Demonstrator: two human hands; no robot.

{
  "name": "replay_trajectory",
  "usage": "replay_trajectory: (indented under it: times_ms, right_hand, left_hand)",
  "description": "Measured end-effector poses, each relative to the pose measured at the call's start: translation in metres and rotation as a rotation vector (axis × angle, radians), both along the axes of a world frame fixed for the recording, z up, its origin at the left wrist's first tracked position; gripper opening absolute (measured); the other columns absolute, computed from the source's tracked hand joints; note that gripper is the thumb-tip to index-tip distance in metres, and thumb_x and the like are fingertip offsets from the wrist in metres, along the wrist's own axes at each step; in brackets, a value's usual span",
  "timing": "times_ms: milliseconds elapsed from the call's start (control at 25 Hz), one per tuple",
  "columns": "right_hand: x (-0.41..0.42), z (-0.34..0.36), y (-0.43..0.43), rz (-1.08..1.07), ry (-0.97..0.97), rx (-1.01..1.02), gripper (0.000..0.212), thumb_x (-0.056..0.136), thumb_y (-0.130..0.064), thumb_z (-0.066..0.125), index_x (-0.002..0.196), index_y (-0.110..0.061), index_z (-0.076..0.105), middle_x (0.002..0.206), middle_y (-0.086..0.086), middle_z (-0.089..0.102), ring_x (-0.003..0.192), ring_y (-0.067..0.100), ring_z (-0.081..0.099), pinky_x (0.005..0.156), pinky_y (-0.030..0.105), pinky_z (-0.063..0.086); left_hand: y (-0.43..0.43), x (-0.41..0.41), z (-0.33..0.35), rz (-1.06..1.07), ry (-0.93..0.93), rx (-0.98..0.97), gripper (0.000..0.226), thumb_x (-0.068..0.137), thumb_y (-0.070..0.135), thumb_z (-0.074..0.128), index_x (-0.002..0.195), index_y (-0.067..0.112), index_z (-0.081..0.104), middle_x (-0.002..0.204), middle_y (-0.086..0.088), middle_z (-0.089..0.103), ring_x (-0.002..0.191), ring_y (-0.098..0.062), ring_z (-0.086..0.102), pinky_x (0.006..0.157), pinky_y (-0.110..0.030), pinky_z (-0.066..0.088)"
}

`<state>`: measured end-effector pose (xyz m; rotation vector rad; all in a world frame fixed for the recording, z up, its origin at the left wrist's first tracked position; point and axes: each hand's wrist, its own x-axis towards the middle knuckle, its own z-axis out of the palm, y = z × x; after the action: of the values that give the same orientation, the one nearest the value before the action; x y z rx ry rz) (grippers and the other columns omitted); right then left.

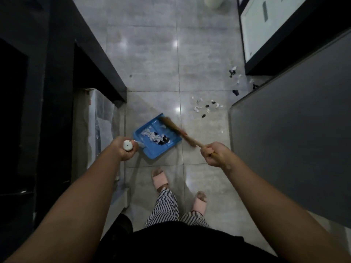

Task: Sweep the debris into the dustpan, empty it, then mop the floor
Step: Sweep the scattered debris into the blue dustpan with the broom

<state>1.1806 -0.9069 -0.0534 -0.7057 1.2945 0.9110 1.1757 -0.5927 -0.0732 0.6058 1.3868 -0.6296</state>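
A blue dustpan (152, 151) rests on the grey tiled floor just ahead of my feet, with white and black scraps piled inside it. My left hand (124, 149) grips the white top of the dustpan's upright handle (127, 145). My right hand (213, 153) is closed around the wooden stick of a broom (176, 130), whose brown bristles lie blurred across the pan's open right edge. More white and black debris (206, 107) is scattered on the floor to the right of the pan, and another patch of scraps (236, 78) lies farther off by the cabinet.
A dark counter (95, 59) runs along the left and a grey cabinet top (294, 139) along the right, leaving a narrow aisle. A white-fronted unit (266, 29) stands at the far right. A pale round bin (213, 2) sits at the far end. My slippered feet (160, 180) stand behind the pan.
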Motion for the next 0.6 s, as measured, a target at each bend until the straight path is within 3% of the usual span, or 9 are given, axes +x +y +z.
replay_trajectory:
  times_ms: [200, 280, 360, 480, 600]
  right_hand:
    - [0.005, 0.04, -0.038, 0.0, 0.028, 0.044, 0.035, 0.106, -0.022, 0.026, 0.08, -0.004, 0.04, 0.042, 0.005, 0.04, 0.018, 0.009, 0.03, 0.021, 0.012, 0.023]
    - [0.005, 0.046, -0.051, -0.035, 0.016, 0.005, 0.036, 0.107, -0.024, 0.025, 0.078, -0.005, 0.04, 0.042, 0.004, 0.04, 0.018, 0.008, 0.03, 0.02, 0.012, 0.022]
    - [0.005, 0.043, -0.063, -0.058, 0.001, -0.033, 0.037, 0.107, -0.023, 0.025, 0.077, -0.007, 0.039, 0.04, 0.003, 0.039, 0.017, 0.007, 0.03, 0.021, 0.012, 0.023]
    - [0.001, 0.021, -0.066, -0.088, -0.002, -0.084, 0.034, 0.106, -0.015, 0.022, 0.076, -0.008, 0.036, 0.037, 0.002, 0.036, 0.017, 0.006, 0.028, 0.021, 0.012, 0.022]
    - [-0.014, -0.004, -0.047, -0.06, 0.013, -0.075, 0.031, 0.104, -0.008, 0.017, 0.077, -0.009, 0.034, 0.035, 0.001, 0.032, 0.017, 0.006, 0.027, 0.021, 0.011, 0.02]
  left_hand:
    - [-0.002, 0.019, 0.003, -0.063, -0.008, -0.021, 0.021, 0.099, 0.013, 0.038, 0.116, 0.0, 0.04, 0.075, -0.009, 0.043, 0.049, -0.01, 0.046, 0.03, -0.016, 0.042]
    - [-0.001, 0.021, 0.004, -0.087, 0.003, -0.029, 0.024, 0.099, 0.013, 0.038, 0.117, -0.003, 0.038, 0.075, -0.008, 0.043, 0.04, -0.012, 0.049, 0.031, -0.015, 0.043]
    - [0.002, 0.02, 0.003, -0.095, 0.0, -0.038, 0.026, 0.099, 0.014, 0.037, 0.117, -0.005, 0.037, 0.075, -0.007, 0.042, 0.034, -0.012, 0.049, 0.032, -0.014, 0.043]
    - [0.013, 0.018, -0.001, -0.099, 0.005, -0.018, 0.022, 0.099, 0.014, 0.038, 0.11, -0.005, 0.041, 0.076, -0.008, 0.041, 0.056, -0.008, 0.043, 0.033, -0.013, 0.044]
    - [0.024, 0.015, -0.007, -0.145, 0.035, 0.013, 0.021, 0.098, 0.014, 0.039, 0.098, -0.006, 0.045, 0.076, -0.01, 0.042, 0.06, -0.01, 0.042, 0.035, -0.013, 0.045]
